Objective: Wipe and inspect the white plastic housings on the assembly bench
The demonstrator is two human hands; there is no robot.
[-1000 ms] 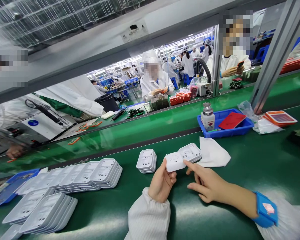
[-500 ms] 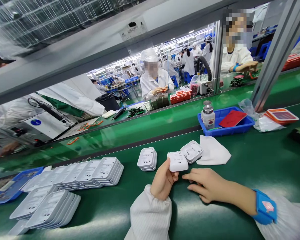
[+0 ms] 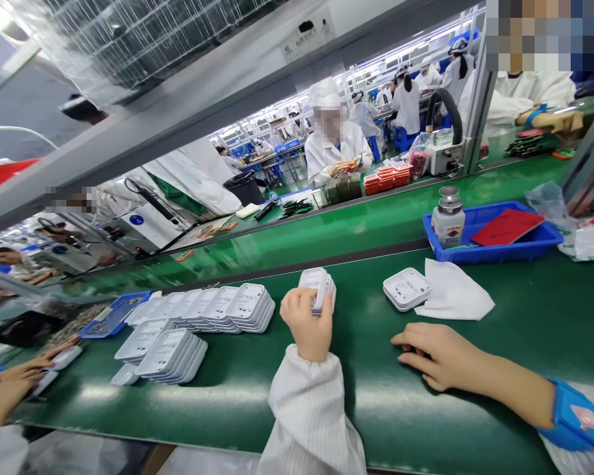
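My left hand (image 3: 307, 324) is closed around a white plastic casing (image 3: 315, 280) at the top of a small stack on the green bench (image 3: 371, 382); its palm hides part of the stack. Resting just above the bench or on it, my right hand (image 3: 438, 356) holds nothing, its fingers stretched out and apart. Beyond those fingers lie white casings (image 3: 406, 289), stacked, touching a white cloth (image 3: 456, 290). Further left stand several stacks of the same casings (image 3: 171, 356), open side up with small slots showing.
A blue tray (image 3: 519, 249) at the back right holds a pump bottle (image 3: 448, 221) and a red packet (image 3: 507, 227). Another blue tray (image 3: 111, 320) lies left. A co-worker's hands (image 3: 20, 376) handle casings at far left. A green conveyor (image 3: 366, 224) runs behind the bench.
My left hand has carried the casing from beside the cloth leftward to the small stack. My right hand stays open in much the same place. The view has swung left.
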